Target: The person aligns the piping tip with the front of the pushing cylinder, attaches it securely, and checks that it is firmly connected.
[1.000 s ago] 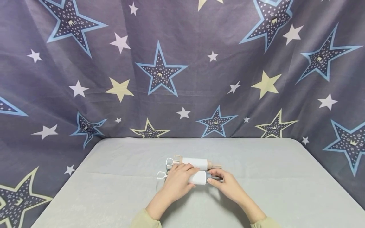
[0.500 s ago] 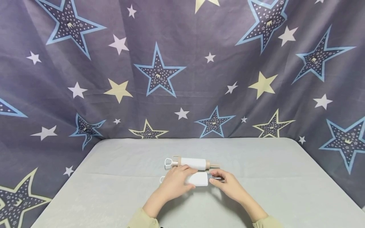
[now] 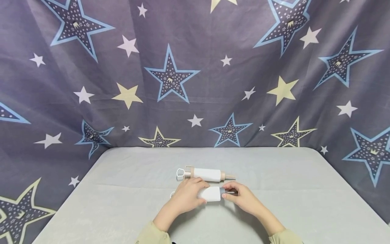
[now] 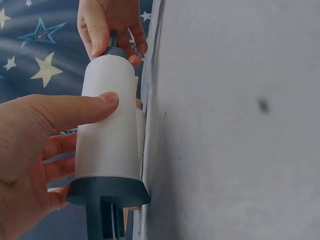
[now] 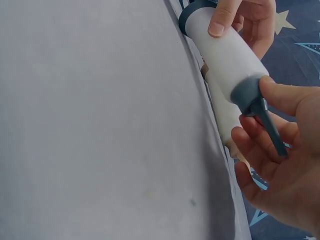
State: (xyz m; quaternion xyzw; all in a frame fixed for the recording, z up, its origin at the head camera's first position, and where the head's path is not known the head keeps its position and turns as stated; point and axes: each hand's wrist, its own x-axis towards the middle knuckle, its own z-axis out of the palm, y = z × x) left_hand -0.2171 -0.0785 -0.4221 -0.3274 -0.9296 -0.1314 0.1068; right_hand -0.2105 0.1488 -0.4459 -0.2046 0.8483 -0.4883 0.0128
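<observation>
My left hand [image 3: 188,195] grips the white barrel of a syringe-like tube [image 3: 212,194], thumb on top and fingers behind it. The tube lies roughly level. Its blue-grey flanged end [image 4: 107,191] shows below the left hand in the left wrist view. At the other end, my right hand [image 3: 242,197] pinches the blue-grey cap [image 5: 246,94] between thumb and fingers. A thin blue-grey nozzle [image 5: 270,130] points into the right palm. Most of the looped white pull handle is hidden behind the left hand in the head view.
Just behind lies a similar tube [image 3: 207,175] with a white barrel, beige ends and a white loop handle [image 3: 180,173]. Both are over a pale grey cloth-covered table [image 3: 128,203]. A dark star-patterned curtain [image 3: 210,95] hangs behind the table.
The blue-grey-ended tube has come slightly nearer to me, and the gap to the beige-ended tube has widened. Its loop handle is now mostly covered by my left hand.
</observation>
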